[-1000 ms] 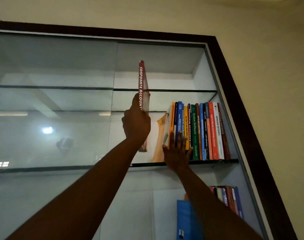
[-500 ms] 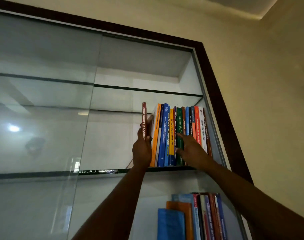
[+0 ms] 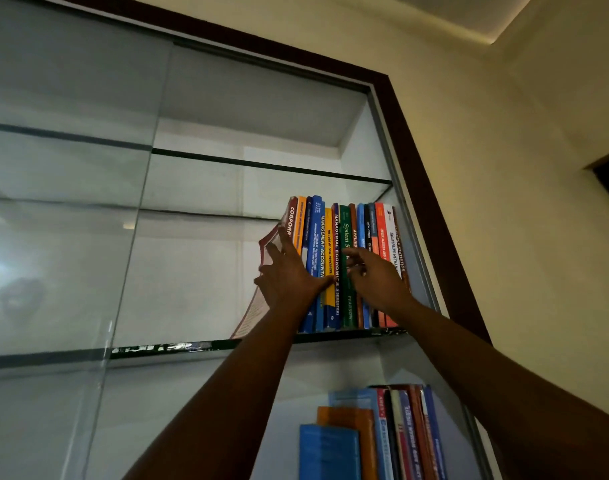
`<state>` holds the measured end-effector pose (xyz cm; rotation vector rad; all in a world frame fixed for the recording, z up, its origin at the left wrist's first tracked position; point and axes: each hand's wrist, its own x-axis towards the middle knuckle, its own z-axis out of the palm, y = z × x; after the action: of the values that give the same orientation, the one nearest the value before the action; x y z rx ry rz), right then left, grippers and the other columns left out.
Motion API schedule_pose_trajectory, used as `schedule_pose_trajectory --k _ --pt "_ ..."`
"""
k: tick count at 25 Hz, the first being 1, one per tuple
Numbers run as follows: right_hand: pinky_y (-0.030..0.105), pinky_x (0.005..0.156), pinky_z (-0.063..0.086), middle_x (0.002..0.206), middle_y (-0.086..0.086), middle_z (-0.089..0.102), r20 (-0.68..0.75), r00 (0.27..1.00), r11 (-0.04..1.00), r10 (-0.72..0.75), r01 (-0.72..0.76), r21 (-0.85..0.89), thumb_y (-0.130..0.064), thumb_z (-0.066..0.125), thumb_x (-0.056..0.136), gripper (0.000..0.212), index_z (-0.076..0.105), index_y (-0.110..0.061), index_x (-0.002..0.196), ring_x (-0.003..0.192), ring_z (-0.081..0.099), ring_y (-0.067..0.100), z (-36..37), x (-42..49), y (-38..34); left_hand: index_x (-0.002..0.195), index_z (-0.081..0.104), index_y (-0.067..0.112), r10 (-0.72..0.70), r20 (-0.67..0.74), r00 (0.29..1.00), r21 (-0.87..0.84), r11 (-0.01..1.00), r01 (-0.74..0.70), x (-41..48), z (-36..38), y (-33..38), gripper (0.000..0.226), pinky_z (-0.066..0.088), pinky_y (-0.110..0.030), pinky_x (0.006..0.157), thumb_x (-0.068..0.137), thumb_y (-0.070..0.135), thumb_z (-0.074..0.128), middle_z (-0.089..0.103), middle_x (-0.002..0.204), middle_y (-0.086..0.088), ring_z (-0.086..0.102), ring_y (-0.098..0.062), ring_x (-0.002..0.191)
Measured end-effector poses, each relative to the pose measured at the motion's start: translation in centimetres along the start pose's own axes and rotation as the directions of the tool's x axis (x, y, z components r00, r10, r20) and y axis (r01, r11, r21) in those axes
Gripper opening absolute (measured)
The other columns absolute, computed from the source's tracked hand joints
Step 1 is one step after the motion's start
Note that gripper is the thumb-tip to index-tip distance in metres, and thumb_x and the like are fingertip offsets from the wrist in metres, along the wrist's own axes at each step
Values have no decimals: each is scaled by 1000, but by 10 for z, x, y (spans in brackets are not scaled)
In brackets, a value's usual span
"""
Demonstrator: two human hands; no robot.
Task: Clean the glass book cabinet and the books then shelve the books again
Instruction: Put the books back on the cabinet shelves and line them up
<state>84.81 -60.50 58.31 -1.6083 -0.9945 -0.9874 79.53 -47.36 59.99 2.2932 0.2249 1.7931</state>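
A glass book cabinet [image 3: 421,140] with a dark wooden frame fills the view. On its middle glass shelf [image 3: 164,348] stands a row of upright books [image 3: 382,237] packed to the right. The red "Corporate" book [image 3: 291,220] is the leftmost, its cover bowing out to the left. My left hand [image 3: 289,275] lies flat with straight fingers against that red book and the spines beside it. My right hand [image 3: 376,275] touches the green and orange spines, fingers slightly bent, gripping nothing that I can see.
A sliding glass door [image 3: 60,216] covers the cabinet's left half. The upper shelf [image 3: 268,164] holds nothing. More books [image 3: 393,438] stand on the shelf below, at the right. A cream wall [image 3: 504,168] lies right of the frame.
The red book came down from above the shelf and now stands against the left end of the row. My left hand went from gripping it to pressing flat; the view shifted left and up.
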Motion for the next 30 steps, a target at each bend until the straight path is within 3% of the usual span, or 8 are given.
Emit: schedule_pose_trajectory --k 2,9,13,15,19,24,27,30 --pt "5 52 40 127 10 54 -14 1000 1000 -19 19 23 -1 44 95 39 46 -11 133 80 48 3 -3 8 8 149 -3 16 3 -18 1000 2 1000 -3 4 1 1 123 40 -49 99 65 56 77 35 143 -13 45 -30 126" --pt "3 56 41 125 10 56 -54 992 989 -113 118 92 -3 42 96 36 50 -9 131 93 51 10 -14 45 7 145 13 17 31 -104 994 -48 998 -36 8 -2 -8 99 45 -41 90 73 51 72 51 131 -9 55 -28 114" --pt "18 91 43 130 13 55 -46 983 984 -176 177 27 -11 47 96 36 50 -7 132 113 54 21 -7 63 -13 146 12 15 -8 -172 985 -111 994 -11 13 -7 -18 98 44 -42 91 76 46 72 53 127 -12 55 -30 113" --pt "30 106 34 135 16 50 3 987 987 -162 162 -12 -16 51 95 43 42 -4 136 123 48 26 -2 67 -24 146 14 15 -25 -178 984 -132 991 1 15 -9 -21 97 44 -43 92 75 45 73 53 127 -11 55 -30 114" --pt "22 101 16 148 16 32 61 991 978 -119 127 -166 -18 54 93 60 26 0 142 137 25 28 14 71 -32 145 15 16 -23 -181 983 -143 990 -4 15 -8 -21 96 45 -44 91 74 46 73 54 127 -11 56 -30 113" --pt "38 114 0 151 15 26 49 995 899 -84 97 -426 -26 58 90 74 15 -8 148 141 18 32 30 89 -27 146 14 17 -37 -184 982 -182 983 3 16 -11 -25 99 43 -43 93 73 51 72 53 127 -10 55 -30 114" --pt "44 113 9 152 12 25 53 994 907 -98 111 -407 -25 61 88 77 15 -15 149 140 16 34 37 89 -29 146 12 18 -47 -190 981 -196 980 9 18 -13 -28 100 43 -43 92 73 52 72 52 127 -11 54 -30 114" --pt "41 107 28 146 15 34 84 984 965 -156 170 -200 -17 63 86 79 15 -18 149 135 30 34 41 86 -35 146 13 18 -43 -202 978 -202 979 2 17 -13 -27 98 44 -40 91 74 46 73 52 127 -10 54 -29 114"
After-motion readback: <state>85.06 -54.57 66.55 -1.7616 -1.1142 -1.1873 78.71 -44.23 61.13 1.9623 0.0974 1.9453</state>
